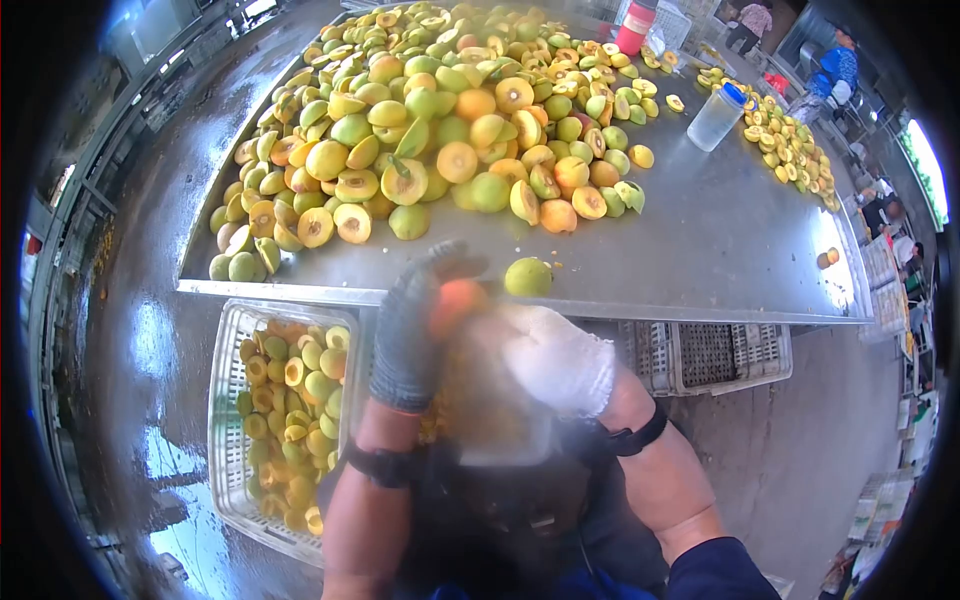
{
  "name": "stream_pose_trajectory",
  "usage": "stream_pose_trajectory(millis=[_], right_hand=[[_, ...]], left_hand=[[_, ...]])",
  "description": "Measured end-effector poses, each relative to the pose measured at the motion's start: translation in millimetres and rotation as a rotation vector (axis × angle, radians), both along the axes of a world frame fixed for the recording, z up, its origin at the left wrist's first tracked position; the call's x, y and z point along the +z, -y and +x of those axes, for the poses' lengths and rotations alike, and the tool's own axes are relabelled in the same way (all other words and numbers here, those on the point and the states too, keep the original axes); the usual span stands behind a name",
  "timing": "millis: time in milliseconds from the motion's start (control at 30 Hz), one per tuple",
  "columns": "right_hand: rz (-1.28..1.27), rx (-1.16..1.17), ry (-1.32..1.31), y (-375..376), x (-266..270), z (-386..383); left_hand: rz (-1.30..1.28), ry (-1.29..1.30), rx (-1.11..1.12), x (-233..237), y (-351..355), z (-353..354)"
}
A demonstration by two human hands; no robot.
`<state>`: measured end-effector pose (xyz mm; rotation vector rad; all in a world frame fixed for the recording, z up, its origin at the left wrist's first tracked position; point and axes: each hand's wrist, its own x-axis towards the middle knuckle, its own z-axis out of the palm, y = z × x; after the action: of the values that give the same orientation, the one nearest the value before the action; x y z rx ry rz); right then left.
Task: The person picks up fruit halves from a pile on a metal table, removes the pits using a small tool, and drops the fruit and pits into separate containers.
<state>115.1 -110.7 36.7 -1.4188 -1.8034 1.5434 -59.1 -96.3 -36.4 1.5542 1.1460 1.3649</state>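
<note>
My left hand (pixel 415 325), in a dark grey glove, has its fingers wrapped round a reddish-orange fruit (pixel 457 303) just in front of the table edge. Close beside it, my right hand (pixel 555 360), in a white glove, is closed near the fruit; its fingertips are blurred and whatever they hold cannot be made out. A single green fruit (pixel 528 277) sits on the metal table (pixel 680 250) just beyond my hands. Behind it rises a large heap of halved and whole yellow-green fruit (pixel 420 110).
A white crate (pixel 228 400) of fruit halves stands at lower left. Another crate (pixel 735 355) is under the table at right. On the table are a blue-lidded container (pixel 714 120), a red bottle (pixel 635 28) and a second fruit pile (pixel 790 150). A person in blue (pixel 838 72) stands beyond.
</note>
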Motion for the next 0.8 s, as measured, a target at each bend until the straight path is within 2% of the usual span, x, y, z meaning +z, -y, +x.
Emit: stream_pose_trajectory(millis=[67, 133, 233, 267, 333, 433, 533, 567, 633, 667, 700, 800], right_hand=[[-0.049, -0.028, -0.12, 2, -4, 0], [0.268, 0.068, -0.126, 3, -21, 0], [0.531, 0.293, 0.246, 1, -14, 3], [0.552, 0.324, 0.265, 1, -14, 3], [0.59, 0.382, 0.299, 1, -15, 3], [0.052, 0.175, 0.084, -5, -14, 4], [0.429, 0.1, 0.315, 1, -25, 2], [0.28, 0.025, 0.191, 1, -26, 1], [-0.004, -0.059, -0.109, 8, -38, -4], [-0.143, -0.1, -0.259, 10, -45, -6], [0.249, -0.04, -0.072, 10, -44, -9], [0.558, 0.136, 0.421, 16, -27, -11]], left_hand=[[0.077, -0.076, 0.049, -1, 4, 1], [0.177, -0.256, 0.072, 5, 7, -3], [0.322, -0.478, 0.082, 10, 8, -9], [0.367, -0.532, 0.088, 10, 7, -11], [0.367, -0.485, 0.041, 6, 4, -13], [0.246, -0.395, 0.028, -7, 4, -12], [0.174, -0.426, 0.086, -9, -1, -10], [0.164, -0.458, 0.108, -9, -3, -8], [0.069, -0.171, 0.109, -2, 4, 3], [0.042, -0.107, 0.103, 0, 5, 4], [0.017, -0.043, 0.099, 2, 5, 6], [0.086, -0.227, 0.048, 6, 5, -2]])
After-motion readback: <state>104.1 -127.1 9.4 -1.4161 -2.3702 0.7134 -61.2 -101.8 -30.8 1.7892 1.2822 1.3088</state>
